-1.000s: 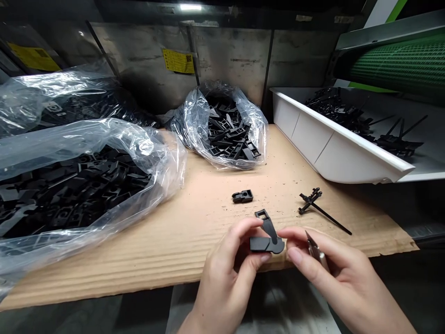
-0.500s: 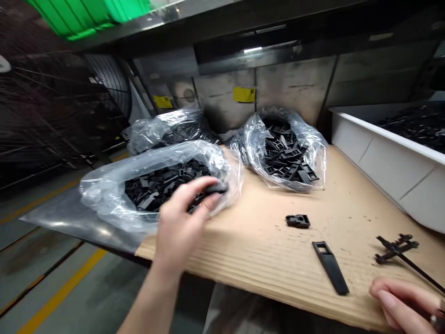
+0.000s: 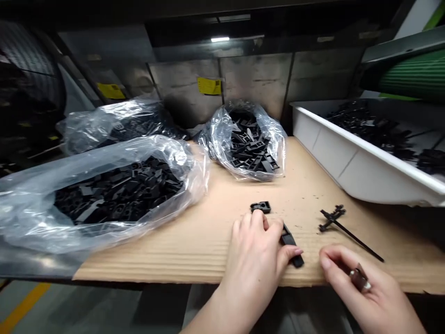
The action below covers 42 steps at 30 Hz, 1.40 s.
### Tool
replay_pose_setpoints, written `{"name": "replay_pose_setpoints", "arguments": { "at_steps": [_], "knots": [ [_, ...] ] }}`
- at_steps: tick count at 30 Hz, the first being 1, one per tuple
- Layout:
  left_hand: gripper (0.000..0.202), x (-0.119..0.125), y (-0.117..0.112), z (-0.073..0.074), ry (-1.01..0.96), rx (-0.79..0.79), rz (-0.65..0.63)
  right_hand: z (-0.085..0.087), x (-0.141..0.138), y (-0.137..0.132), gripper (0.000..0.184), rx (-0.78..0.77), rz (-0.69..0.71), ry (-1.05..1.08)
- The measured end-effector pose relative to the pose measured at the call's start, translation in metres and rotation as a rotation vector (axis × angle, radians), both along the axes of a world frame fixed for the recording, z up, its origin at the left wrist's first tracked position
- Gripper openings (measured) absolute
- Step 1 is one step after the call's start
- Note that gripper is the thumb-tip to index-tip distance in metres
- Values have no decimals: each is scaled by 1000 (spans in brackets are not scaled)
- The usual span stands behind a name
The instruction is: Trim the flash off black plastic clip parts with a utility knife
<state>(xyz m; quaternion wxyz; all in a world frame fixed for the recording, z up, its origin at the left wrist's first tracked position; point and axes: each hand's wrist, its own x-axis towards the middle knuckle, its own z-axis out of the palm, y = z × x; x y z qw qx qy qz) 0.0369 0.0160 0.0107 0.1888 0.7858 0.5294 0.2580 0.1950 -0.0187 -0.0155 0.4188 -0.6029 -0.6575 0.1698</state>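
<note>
My left hand (image 3: pixel 255 253) rests on the cardboard sheet (image 3: pixel 194 241) with its fingers curled over a long black plastic strip (image 3: pixel 294 250); the thumb presses the strip's near end. A small black clip (image 3: pixel 260 207) lies just beyond the fingertips, apart from them. My right hand (image 3: pixel 361 290) hovers at the sheet's front edge, closed around a small metal cutting tool (image 3: pixel 359 278). A black sprue with a long thin stem (image 3: pixel 339 223) lies on the cardboard between the right hand and the white tray.
A big clear bag of black plastic parts (image 3: pixel 114 190) fills the left side, with another bag (image 3: pixel 114 120) behind it and a smaller open bag (image 3: pixel 248 144) at the back middle. A white tray (image 3: pixel 347 160) holding black sprues stands at right under a green conveyor (image 3: pixel 410 74).
My left hand carried the part's body to the big bag, leaving the strip on the cardboard, then came back and closed over the strip. The right hand stays low at right with the tool.
</note>
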Motion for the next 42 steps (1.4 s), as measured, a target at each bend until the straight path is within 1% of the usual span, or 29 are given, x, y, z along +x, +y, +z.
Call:
{"name": "replay_pose_setpoints", "arguments": {
  "at_steps": [2,3,6,8,11,12,14,16,18,21,24,26,27,28,30,31,32,33,34,36,39,42],
  "knots": [
    [15,2,3,-1,7,3,-58,0,-3,0,16,-14,-2,49],
    [14,1,4,-1,-1,-4,-92,0,-4,1,11,-24,-12,88],
    [22,-8,0,0,-44,-26,-146,1,-9,1,5,-94,-39,220],
    [27,-15,-4,-1,-77,-22,-143,3,-9,2,9,-144,-27,289],
    [28,-20,-10,-4,-80,-28,-121,8,-5,1,16,-237,-8,441],
    [28,-20,-11,-5,-62,-22,-109,10,-2,1,17,-280,-13,515],
    [31,-17,-11,-8,9,22,-81,14,3,0,18,-393,17,746],
    [40,-11,-10,-10,107,82,-70,18,8,0,18,-489,98,983],
    [41,-5,-9,-12,192,122,-90,20,11,1,19,-539,180,1128],
    [32,-2,-8,-16,223,150,-131,19,14,4,23,-547,212,1163],
    [37,-9,-7,-18,128,152,-151,16,15,3,26,-550,244,1157],
    [31,-16,-8,-16,59,93,-166,16,16,-3,28,-534,270,1054],
    [26,-19,-9,-14,32,49,-169,17,17,-6,29,-497,252,933],
    [22,-21,-9,-11,2,10,-168,19,17,-10,30,-434,211,768],
    [18,-24,-10,-7,-91,-34,-163,24,18,-14,30,-236,100,369],
    [18,-25,-11,-5,-155,-43,-164,26,18,-15,26,-128,66,187],
    [20,-25,-11,-5,-225,-53,-161,29,18,-14,22,-33,65,51],
    [21,-26,-11,-5,-293,-66,-155,31,17,-12,17,35,101,-54],
    [23,-27,-12,-6,-353,-83,-144,32,16,-8,16,73,149,-129],
    [26,-30,-12,-9,-445,-123,-100,31,12,-2,15,85,223,-201],
    [27,-34,-13,-13,-546,-188,-29,25,5,5,11,26,217,-244],
    [26,-35,-14,-13,-616,-212,-4,17,2,2,26,33,215,-348]
  ]
}}
